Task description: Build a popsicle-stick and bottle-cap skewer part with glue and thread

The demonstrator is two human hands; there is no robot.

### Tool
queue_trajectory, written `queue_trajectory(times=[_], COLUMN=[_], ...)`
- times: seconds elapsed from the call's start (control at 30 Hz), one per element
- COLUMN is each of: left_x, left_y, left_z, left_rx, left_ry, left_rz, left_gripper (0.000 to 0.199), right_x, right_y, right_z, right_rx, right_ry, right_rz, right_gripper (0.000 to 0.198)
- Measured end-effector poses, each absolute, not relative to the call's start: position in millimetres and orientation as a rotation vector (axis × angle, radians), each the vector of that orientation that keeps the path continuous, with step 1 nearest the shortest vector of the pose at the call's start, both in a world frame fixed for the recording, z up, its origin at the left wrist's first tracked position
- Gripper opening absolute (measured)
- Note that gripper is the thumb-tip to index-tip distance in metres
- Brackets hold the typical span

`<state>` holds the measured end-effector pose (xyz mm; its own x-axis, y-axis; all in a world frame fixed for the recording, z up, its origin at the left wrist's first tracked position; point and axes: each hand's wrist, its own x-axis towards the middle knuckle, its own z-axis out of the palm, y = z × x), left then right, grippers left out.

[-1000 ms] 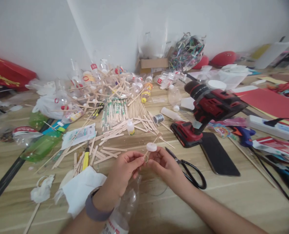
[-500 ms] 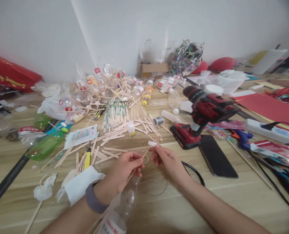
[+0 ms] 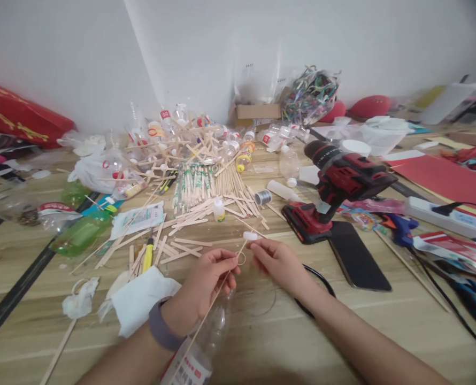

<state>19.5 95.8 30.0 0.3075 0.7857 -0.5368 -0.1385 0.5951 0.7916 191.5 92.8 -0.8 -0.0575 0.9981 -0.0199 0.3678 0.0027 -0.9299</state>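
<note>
My left hand [image 3: 217, 270] is closed on a thin wooden skewer [image 3: 206, 316], which slants from the lower left up between thumb and fingers. A small ring-shaped loop [image 3: 242, 259] shows beside the left thumb tip. At the skewer's upper end sits a white bottle cap [image 3: 250, 235]. My right hand [image 3: 276, 262] pinches at the cap's lower edge, its other fingers curled under and partly hidden. Below my left wrist lies a clear plastic bottle [image 3: 217, 321] with a white and red label, partly covered by my forearm.
A red cordless drill [image 3: 342, 182] stands at right, beside a black phone [image 3: 360, 256]. Ahead lie loose craft sticks [image 3: 190, 227], a small glue bottle [image 3: 219, 210] and a wire spool [image 3: 263, 198]. White tissue [image 3: 144, 299] and a yellow-handled tool [image 3: 148, 255] lie at left.
The view has shifted slightly, moving the surroundings a little rightward. Both hands keep nearly the same pose at the skewer and cap. More of the skewer and bottle shows beside my left forearm.
</note>
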Motion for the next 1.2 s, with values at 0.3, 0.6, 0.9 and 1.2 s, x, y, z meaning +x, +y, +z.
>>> queue_trajectory(times=[0.3,0.6,0.9,1.2], left_x=[23,22,23,23], left_y=[89,85,83,85], left_z=[29,29,26,26], left_rx=[0.71,0.698,0.71,0.742], left_ry=[1.062,1.065,1.033,1.027], left_rz=[0.71,0.731,0.728,0.68], left_gripper=[0.029,0.017,0.02,0.017], right_x=[182,180,179,176], right_y=[81,78,74,69], right_z=[12,16,12,5], right_rx=[-1.358,-1.326,-1.318,-1.238], right_ry=[-1.911,-2.061,-2.037,-1.981], right_rz=[0.634,0.476,0.417,0.401], right_gripper=[0.014,0.013,0.012,0.013])
